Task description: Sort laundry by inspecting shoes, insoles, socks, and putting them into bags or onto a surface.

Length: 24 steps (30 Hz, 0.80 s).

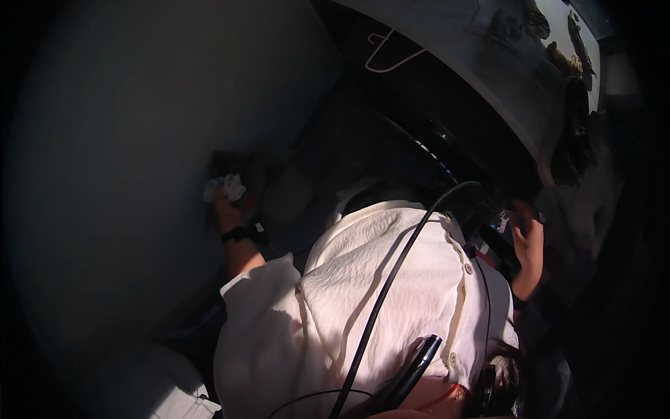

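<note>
My left hand is at the left against deep shadow, closed around a crumpled pale patterned piece of cloth or paper. A dark band with a small white tag circles that wrist. My right hand is out to the right of my body. Its fingers are loosely bent and apart, and nothing shows between them. Beside its fingertips is a small whitish item, too dim to name. Dark objects near that hand merge into the shadow.
A large plain grey surface fills the left. At upper right, a pale surface carries dark clothing-like items. A pale clothes hanger lies against black below its edge. A black cable crosses my white shirt.
</note>
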Each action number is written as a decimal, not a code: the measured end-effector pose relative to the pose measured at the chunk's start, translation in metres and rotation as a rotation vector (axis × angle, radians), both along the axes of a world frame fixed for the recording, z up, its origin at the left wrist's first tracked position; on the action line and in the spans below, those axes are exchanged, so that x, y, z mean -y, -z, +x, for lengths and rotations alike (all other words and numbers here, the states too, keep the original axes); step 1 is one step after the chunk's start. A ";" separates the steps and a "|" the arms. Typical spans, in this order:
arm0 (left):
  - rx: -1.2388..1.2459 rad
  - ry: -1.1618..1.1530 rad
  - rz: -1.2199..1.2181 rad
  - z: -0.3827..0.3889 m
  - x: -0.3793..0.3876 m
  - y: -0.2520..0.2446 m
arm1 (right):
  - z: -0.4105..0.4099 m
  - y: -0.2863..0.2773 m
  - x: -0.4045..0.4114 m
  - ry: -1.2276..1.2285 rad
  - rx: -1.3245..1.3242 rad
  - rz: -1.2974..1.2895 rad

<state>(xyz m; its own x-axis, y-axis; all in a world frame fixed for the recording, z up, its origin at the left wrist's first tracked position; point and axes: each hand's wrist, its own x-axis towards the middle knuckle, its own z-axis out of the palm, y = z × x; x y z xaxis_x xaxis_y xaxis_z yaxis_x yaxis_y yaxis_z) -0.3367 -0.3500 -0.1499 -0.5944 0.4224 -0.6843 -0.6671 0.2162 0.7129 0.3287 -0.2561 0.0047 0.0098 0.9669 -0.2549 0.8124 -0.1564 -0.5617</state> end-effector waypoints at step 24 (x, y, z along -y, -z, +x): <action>-1.215 1.573 -1.232 -0.051 0.007 0.049 | -0.001 -0.001 -0.011 -0.074 -0.041 -0.019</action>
